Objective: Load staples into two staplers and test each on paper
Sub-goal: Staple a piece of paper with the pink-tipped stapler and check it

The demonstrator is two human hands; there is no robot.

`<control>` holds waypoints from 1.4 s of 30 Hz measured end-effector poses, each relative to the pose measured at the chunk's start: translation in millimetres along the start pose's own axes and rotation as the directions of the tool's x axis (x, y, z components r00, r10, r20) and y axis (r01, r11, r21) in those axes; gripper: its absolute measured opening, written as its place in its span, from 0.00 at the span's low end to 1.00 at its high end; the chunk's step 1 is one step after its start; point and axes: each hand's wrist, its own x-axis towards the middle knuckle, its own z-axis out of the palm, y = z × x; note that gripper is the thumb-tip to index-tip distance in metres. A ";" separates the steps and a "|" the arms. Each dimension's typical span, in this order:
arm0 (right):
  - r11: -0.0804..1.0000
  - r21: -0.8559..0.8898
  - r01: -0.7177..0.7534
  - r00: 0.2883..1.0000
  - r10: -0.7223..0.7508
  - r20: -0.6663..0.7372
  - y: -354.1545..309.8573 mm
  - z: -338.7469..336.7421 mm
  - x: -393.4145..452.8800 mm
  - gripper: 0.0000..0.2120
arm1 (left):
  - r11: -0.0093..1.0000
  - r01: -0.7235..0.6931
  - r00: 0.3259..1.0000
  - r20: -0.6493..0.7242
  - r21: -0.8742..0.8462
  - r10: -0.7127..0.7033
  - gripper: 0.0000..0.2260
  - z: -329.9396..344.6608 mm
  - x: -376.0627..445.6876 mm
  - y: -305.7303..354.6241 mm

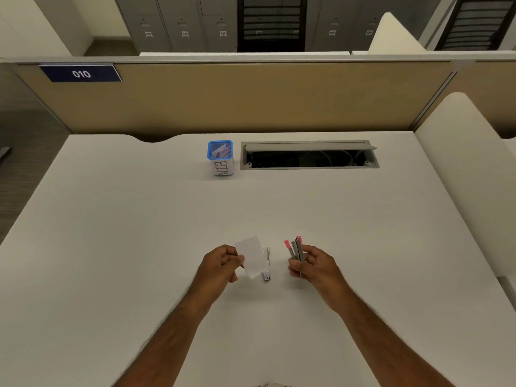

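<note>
My left hand (222,261) pinches a small white slip of paper (252,255) by its left edge and holds it a little above the white desk (139,233). Just right of the slip, a silver stapler (267,265) lies on the desk, partly hidden behind the paper. My right hand (314,265) grips a pink and metal stapler (296,248), upright, with its jaws apart and the pink tips pointing up. A gap separates the paper from the pink stapler.
A blue-rimmed cup marked BIN (220,157) stands at the back centre with scraps inside. To its right is an open cable tray (308,155) set into the desk. A tan partition (251,96) closes the far edge.
</note>
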 end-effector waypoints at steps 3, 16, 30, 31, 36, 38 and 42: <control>0.999 -0.033 -0.002 0.998 0.004 0.061 -3.2 7.4 -3.7 0.13 | 1.000 0.001 1.000 -0.004 -0.008 -0.001 0.03 -0.3 -1.8 0.0; 0.982 -0.187 0.004 0.981 0.032 0.189 -24.0 23.8 -12.4 0.22 | 1.000 -0.007 1.000 0.011 -0.027 0.007 0.04 -4.4 -0.5 -0.2; 0.852 -0.511 0.116 0.938 0.074 0.338 -49.3 42.6 -32.3 0.08 | 0.987 -0.137 0.991 0.013 0.085 0.137 0.05 -8.1 -1.1 4.8; 0.855 -0.505 0.117 0.936 0.075 0.343 -49.7 44.2 -32.7 0.09 | 0.983 -0.156 0.988 0.015 0.100 0.155 0.05 -7.3 -0.4 4.7; 0.870 -0.476 0.125 0.935 0.057 0.351 -52.7 48.9 -34.1 0.09 | 0.961 -0.210 0.976 -0.017 0.179 0.216 0.07 -7.1 1.6 6.5; 0.876 -0.462 0.142 0.933 0.037 0.358 -55.2 48.6 -34.4 0.10 | 0.956 -0.221 0.974 -0.012 0.194 0.228 0.08 -8.1 2.6 6.4; 0.882 -0.442 0.162 0.925 0.019 0.379 -57.3 48.5 -35.1 0.09 | 0.953 -0.241 0.970 0.053 0.183 0.236 0.07 -6.4 1.9 5.8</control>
